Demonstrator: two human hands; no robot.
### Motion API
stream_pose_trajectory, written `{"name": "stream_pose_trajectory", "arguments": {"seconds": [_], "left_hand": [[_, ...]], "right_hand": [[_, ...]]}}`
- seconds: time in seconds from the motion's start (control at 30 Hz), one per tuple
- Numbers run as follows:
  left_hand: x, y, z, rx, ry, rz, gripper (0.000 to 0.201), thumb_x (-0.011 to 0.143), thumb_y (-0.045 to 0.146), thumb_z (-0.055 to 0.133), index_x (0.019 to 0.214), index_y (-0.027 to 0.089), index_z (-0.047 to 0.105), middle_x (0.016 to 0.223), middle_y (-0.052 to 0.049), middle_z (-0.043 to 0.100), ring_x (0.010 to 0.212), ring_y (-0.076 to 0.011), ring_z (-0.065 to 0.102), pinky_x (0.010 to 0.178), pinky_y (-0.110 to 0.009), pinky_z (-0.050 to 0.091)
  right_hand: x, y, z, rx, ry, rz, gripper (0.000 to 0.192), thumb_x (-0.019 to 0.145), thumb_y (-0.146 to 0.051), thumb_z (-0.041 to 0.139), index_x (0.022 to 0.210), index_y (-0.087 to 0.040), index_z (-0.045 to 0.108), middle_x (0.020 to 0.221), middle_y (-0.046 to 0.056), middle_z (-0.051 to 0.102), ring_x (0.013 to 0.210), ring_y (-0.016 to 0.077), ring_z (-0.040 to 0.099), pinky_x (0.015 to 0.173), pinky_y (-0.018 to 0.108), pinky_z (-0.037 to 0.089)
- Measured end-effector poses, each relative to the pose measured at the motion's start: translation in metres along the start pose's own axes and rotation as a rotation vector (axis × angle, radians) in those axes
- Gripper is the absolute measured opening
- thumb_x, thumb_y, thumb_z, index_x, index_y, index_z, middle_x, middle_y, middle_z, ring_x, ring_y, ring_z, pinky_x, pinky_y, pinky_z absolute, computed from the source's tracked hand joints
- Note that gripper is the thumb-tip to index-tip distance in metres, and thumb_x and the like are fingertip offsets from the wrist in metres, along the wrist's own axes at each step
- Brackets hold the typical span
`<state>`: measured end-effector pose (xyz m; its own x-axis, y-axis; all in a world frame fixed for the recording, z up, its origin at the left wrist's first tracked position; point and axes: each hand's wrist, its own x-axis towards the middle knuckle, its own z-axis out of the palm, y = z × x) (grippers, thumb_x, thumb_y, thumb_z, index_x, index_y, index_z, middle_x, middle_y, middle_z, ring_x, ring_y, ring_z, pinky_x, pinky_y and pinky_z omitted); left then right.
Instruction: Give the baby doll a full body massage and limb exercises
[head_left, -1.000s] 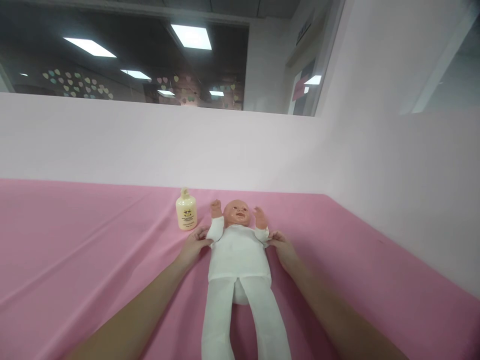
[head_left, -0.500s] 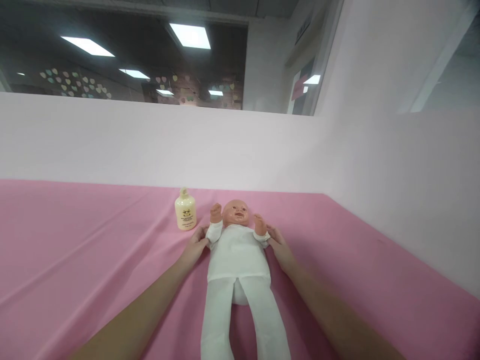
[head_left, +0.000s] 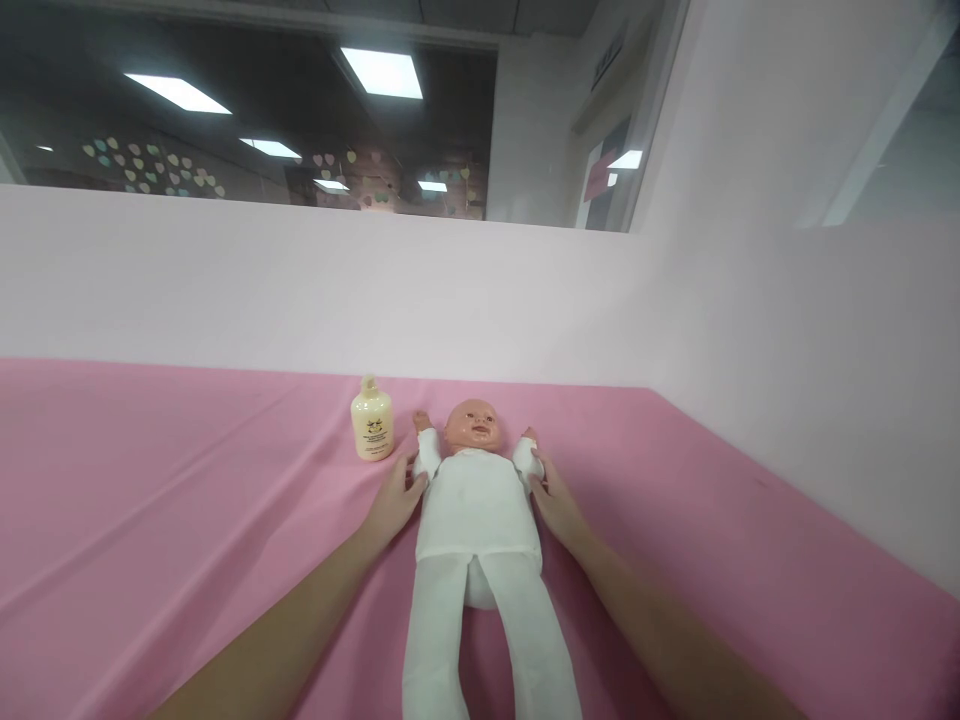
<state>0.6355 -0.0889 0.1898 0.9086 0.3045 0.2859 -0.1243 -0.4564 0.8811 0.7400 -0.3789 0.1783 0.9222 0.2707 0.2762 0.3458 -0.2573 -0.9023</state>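
Observation:
A baby doll [head_left: 478, 505] in a white top and white leggings lies on its back, head away from me, both arms bent up beside its head. My left hand [head_left: 397, 497] is closed around the doll's sleeved arm on the left, near the elbow, with the thumb on the near side. On the other side my right hand [head_left: 555, 495] grips the other sleeved arm in the same way. The fingertips of both hands are partly hidden behind the sleeves.
A pale yellow bottle [head_left: 372, 420] with a dark printed label stands left of the doll's head. Pink cloth [head_left: 187, 520] with a few creases covers the surface. A white wall [head_left: 315, 290] with a window above it borders the far side, and another wall rises at the right.
The doll's arms have turned outward and back, so its hands lie lower and farther from its head. My hands have shifted slightly on the sleeves. The bottle has stayed put.

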Motion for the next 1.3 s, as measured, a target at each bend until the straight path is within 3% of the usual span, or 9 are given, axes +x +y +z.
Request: {"name": "stream_pose_trajectory", "arguments": {"seconds": [0.2, 0.33, 0.6, 0.7, 0.77, 0.9, 1.0, 1.13, 1.3], "left_hand": [[0.002, -0.002, -0.003, 0.196, -0.019, -0.019, 0.034, 0.092, 0.044, 0.047, 0.11, 0.019, 0.063, 0.111, -0.009, 0.07, 0.104, -0.0276, 0.064, 0.093, -0.041, 0.047], [0.003, -0.004, -0.005, 0.196, -0.045, -0.013, 0.037, 0.092, 0.044, 0.047, 0.112, 0.02, 0.066, 0.106, -0.009, 0.071, 0.107, -0.029, 0.064, 0.095, -0.041, 0.046], [0.004, -0.004, -0.005, -0.212, -0.025, -0.026, 0.052, 0.083, 0.036, 0.063, 0.132, 0.023, 0.055, 0.138, -0.009, 0.061, 0.127, -0.0273, 0.056, 0.105, -0.041, 0.043], [0.006, -0.002, -0.004, -0.354, -0.034, -0.045, 0.051, 0.077, 0.03, 0.067, 0.126, 0.021, 0.058, 0.135, -0.011, 0.063, 0.125, -0.0276, 0.058, 0.105, -0.041, 0.044], [0.007, -0.003, -0.003, -0.403, -0.041, -0.048, 0.045, 0.073, 0.026, 0.068, 0.117, 0.019, 0.062, 0.125, -0.011, 0.068, 0.119, -0.028, 0.062, 0.099, -0.041, 0.047], [0.008, -0.005, -0.001, -0.417, -0.013, -0.045, 0.027, 0.065, 0.022, 0.067, 0.091, 0.018, 0.064, 0.102, -0.008, 0.074, 0.099, -0.0263, 0.068, 0.087, -0.039, 0.052], [0.006, -0.002, 0.0, -0.405, -0.006, -0.059, 0.017, 0.065, 0.025, 0.065, 0.08, 0.019, 0.06, 0.099, -0.008, 0.074, 0.099, -0.0269, 0.069, 0.086, -0.04, 0.054], [0.002, 0.006, -0.002, -0.351, -0.028, -0.053, 0.028, 0.069, 0.029, 0.068, 0.093, 0.018, 0.06, 0.107, -0.01, 0.073, 0.103, -0.0271, 0.068, 0.089, -0.04, 0.053], [-0.004, 0.012, -0.002, -0.167, 0.051, 0.038, 0.052, 0.082, 0.034, 0.062, 0.13, 0.022, 0.046, 0.126, -0.009, 0.066, 0.12, -0.0255, 0.059, 0.104, -0.043, 0.044]], "right_hand": [[0.004, 0.002, -0.002, -0.086, -0.006, -0.03, 0.057, 0.089, -0.039, 0.049, 0.144, -0.025, 0.051, 0.149, 0.007, 0.05, 0.138, 0.0254, 0.047, 0.117, 0.045, 0.035], [0.005, 0.004, -0.002, -0.052, -0.031, -0.016, 0.057, 0.089, -0.038, 0.049, 0.145, -0.028, 0.05, 0.15, 0.004, 0.051, 0.138, 0.0251, 0.048, 0.118, 0.047, 0.034], [0.009, 0.006, -0.001, 0.285, -0.03, -0.015, 0.071, 0.082, -0.035, 0.062, 0.149, -0.033, 0.04, 0.153, 0.002, 0.047, 0.137, 0.0244, 0.049, 0.115, 0.045, 0.04], [0.006, -0.004, -0.002, 0.441, -0.044, 0.012, 0.083, 0.078, -0.032, 0.067, 0.153, -0.034, 0.032, 0.145, 0.004, 0.056, 0.127, 0.0242, 0.058, 0.11, 0.045, 0.044], [0.005, -0.009, -0.004, 0.508, -0.059, 0.027, 0.082, 0.075, -0.03, 0.07, 0.15, -0.033, 0.037, 0.137, 0.004, 0.063, 0.123, 0.0245, 0.061, 0.108, 0.045, 0.046], [0.004, -0.012, -0.007, 0.503, -0.05, 0.036, 0.049, 0.067, -0.03, 0.074, 0.116, -0.027, 0.069, 0.119, 0.004, 0.073, 0.113, 0.0282, 0.065, 0.101, 0.046, 0.049], [0.003, -0.009, -0.007, 0.519, -0.034, 0.076, 0.02, 0.063, -0.032, 0.075, 0.081, -0.024, 0.071, 0.101, 0.004, 0.077, 0.097, 0.0276, 0.069, 0.09, 0.043, 0.054], [0.001, -0.007, -0.006, 0.547, -0.049, 0.122, 0.018, 0.064, -0.034, 0.075, 0.076, -0.023, 0.068, 0.097, 0.005, 0.076, 0.089, 0.0254, 0.07, 0.082, 0.04, 0.056], [0.002, -0.013, -0.007, 0.45, 0.018, 0.029, 0.042, 0.075, -0.043, 0.07, 0.113, -0.026, 0.064, 0.123, 0.006, 0.069, 0.115, 0.0272, 0.064, 0.098, 0.042, 0.052]]}}
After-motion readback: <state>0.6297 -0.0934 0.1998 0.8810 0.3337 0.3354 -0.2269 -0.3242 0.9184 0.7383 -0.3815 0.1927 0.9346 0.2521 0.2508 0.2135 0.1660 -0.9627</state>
